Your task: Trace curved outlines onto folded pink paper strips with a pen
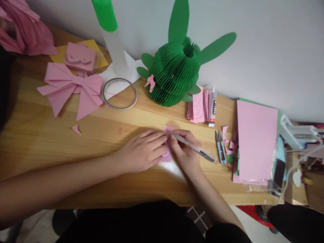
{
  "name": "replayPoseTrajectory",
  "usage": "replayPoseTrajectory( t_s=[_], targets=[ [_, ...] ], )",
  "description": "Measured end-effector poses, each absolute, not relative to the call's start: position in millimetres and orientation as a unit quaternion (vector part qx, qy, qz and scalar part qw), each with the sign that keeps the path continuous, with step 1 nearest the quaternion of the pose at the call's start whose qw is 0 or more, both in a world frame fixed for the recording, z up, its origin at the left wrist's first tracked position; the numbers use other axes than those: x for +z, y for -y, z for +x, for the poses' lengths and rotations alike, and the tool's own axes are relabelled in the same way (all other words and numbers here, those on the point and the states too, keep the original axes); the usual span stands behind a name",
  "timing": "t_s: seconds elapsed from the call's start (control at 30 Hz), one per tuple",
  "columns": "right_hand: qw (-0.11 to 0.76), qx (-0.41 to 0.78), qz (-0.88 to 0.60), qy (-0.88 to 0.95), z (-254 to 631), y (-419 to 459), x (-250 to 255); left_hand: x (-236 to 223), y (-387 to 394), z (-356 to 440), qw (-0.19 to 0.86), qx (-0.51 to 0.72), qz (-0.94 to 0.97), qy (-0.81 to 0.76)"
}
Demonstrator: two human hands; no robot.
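A small pink paper strip lies on the wooden table in front of me, with a drawn curve showing near its lower end. Pressing on its left side is my left hand, fingers stretched out flat and covering much of the strip. My right hand is closed around a clear pen, whose tip meets the upper part of the paper by the left fingertips. Right of that hand lie blue-handled thread snips and pink paper scraps.
A green honeycomb-paper rabbit stands against the wall, beside pink marked strips and a glue tube. Leftward are a tape roll and a pink paper bow. Pink sheets and a white glue gun lie at right.
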State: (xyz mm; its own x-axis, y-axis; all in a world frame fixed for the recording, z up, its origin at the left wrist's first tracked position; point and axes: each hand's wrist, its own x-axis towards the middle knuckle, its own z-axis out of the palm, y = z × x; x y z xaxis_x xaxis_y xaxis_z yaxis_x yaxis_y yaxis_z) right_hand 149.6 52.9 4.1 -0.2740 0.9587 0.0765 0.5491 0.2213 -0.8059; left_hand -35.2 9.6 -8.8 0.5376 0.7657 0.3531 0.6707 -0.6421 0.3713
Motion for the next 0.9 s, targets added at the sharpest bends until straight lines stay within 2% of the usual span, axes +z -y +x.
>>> replayPoseTrajectory(
  t_s=[0.53, 0.9],
  targets=[
    [0.311, 0.4, -0.475, 0.72, 147, -65, 1, -10, -10, -34, 0.077, 0.259, 0.869, -0.414],
    [0.308, 0.387, -0.482, 0.723, 145, -65, 3, -7, -10, -34, 0.077, 0.265, 0.868, -0.414]
  ],
)
